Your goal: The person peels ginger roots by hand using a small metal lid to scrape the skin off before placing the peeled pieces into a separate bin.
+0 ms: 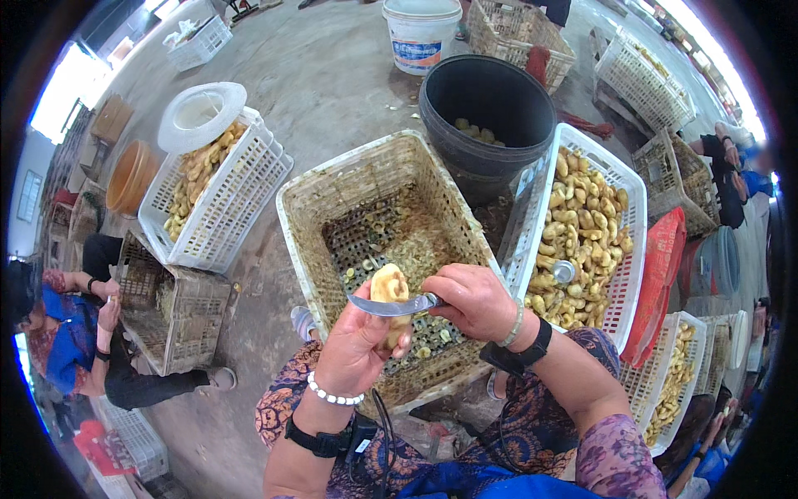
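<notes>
My left hand [357,341] grips a pale yellow, knobbly piece of produce [389,285] with brown patches, held upright; its exact kind is not clear. My right hand [475,303] is closed on the handle of a knife. The curved blade [391,307] lies across the front of the piece, by my left thumb. Both hands are above a dirty, cream-coloured plastic crate [299,241], with small trimmings and round slices scattered over its slatted bottom. To the right, a white crate [636,216] is heaped with similar yellow-brown pieces [582,224], a small metal-looking round object [564,271] among them.
A black bucket [445,87] with some pale pieces inside stands beyond my crate. Another filled white crate [216,208] is at left, near a seated person [75,324]. A red mesh bag [657,283] hangs beside the right crate. A white bucket [420,37] stands farther back.
</notes>
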### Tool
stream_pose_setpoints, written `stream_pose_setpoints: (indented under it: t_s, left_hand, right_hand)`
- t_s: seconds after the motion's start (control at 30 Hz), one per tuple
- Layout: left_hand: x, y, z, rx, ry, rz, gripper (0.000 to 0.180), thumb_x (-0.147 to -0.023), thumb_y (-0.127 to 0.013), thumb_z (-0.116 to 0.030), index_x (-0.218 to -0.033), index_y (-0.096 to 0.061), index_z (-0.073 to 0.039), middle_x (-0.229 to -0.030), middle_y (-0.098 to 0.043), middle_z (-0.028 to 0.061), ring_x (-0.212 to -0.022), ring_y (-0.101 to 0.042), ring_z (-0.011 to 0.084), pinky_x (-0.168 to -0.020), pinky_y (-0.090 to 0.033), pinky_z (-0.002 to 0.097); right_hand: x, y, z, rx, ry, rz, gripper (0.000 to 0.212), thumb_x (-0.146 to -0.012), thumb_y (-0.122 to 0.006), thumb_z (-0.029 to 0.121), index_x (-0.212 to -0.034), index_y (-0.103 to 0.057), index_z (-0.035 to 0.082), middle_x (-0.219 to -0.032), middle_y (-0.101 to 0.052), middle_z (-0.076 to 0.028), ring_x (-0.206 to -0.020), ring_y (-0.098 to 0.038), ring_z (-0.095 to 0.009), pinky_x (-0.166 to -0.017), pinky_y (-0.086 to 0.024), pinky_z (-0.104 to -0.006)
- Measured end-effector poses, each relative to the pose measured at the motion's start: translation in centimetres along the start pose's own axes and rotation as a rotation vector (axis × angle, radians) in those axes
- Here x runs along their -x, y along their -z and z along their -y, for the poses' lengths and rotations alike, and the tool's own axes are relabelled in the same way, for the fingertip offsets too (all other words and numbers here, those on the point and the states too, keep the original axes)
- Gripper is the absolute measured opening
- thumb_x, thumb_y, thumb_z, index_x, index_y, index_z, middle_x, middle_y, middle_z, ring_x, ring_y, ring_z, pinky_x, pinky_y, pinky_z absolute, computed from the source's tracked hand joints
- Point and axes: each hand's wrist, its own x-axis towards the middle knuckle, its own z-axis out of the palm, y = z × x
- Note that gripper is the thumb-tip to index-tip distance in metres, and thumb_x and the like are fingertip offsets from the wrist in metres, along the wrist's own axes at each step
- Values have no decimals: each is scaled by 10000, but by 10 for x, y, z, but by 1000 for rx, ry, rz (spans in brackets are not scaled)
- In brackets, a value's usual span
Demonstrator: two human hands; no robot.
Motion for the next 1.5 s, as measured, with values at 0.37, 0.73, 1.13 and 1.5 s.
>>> stream_pose_setpoints:
  t_s: [0.37, 0.73, 1.13, 1.5]
  left_hand:
    - [19, 17, 12, 174, -31, -40, 441, -900, -611, -245, -1254, -404, -81, -967, -542, 49, -759, -537, 174, -632, -432, 286]
    - [30, 30, 12, 228, -50, 25, 526, -899, -611, -237, -1321, -345, -68, -1088, -536, 103, -772, -537, 193, -652, -433, 309]
    - [23, 35, 27, 225, -19, -25, 442, -908, -594, -209, -1290, -391, -118, -1064, -552, 99, -770, -537, 208, -646, -424, 322]
    - [24, 26, 23, 178, -22, 36, 546, -883, -635, -241, -1310, -346, -63, -1100, -523, 108, -741, -535, 186, -652, -437, 308]
  right_hand:
    - [-6, -29, -13, 70, 74, 23, 319, -685, -732, 158, -932, -559, 55, -752, -539, -90, -670, -558, -295, -561, -447, -387]
    - [0, -26, -22, -100, -411, 157, 235, -823, -649, 206, -977, -556, 55, -828, -606, -153, -766, -603, -358, -656, -481, -406]
    - [-8, -20, 1, 17, 26, 147, 323, -725, -717, 213, -968, -535, 101, -709, -497, -70, -648, -565, -281, -547, -456, -390]
    - [10, -41, -44, 100, -290, 196, 228, -808, -650, 240, -891, -516, 75, -722, -532, -111, -683, -577, -330, -592, -466, -434]
